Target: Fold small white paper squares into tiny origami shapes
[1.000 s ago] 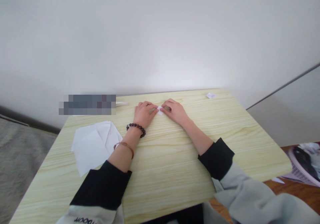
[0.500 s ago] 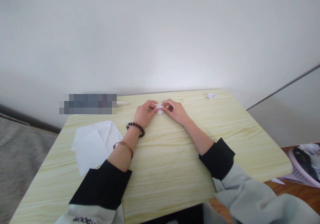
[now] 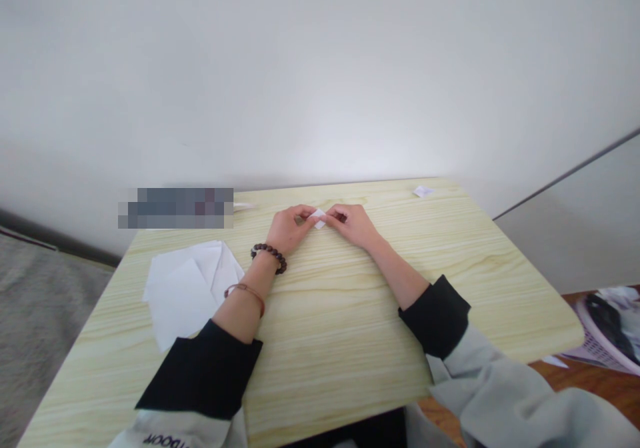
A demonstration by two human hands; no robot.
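A small folded piece of white paper (image 3: 319, 219), diamond-shaped from here, is held between my two hands above the far middle of the table. My left hand (image 3: 291, 227) pinches its left side between thumb and fingers. On the right side, my right hand (image 3: 353, 224) grips it the same way, fingers curled behind. Parts of the paper are hidden under my fingertips. To the left of my left forearm lie several loose white paper sheets (image 3: 181, 301), overlapping one another.
The pale wood-grain table (image 3: 330, 341) meets a white wall (image 3: 320, 81). Another small folded paper (image 3: 423, 192) lies at the far right. A blurred-out object (image 3: 175, 208) sits at the far left. A pink basket (image 3: 600, 341) stands on the floor at right.
My fingers have closed in on the folded paper, the right fingers drawing closer to the left ones. The paper has barely shifted.
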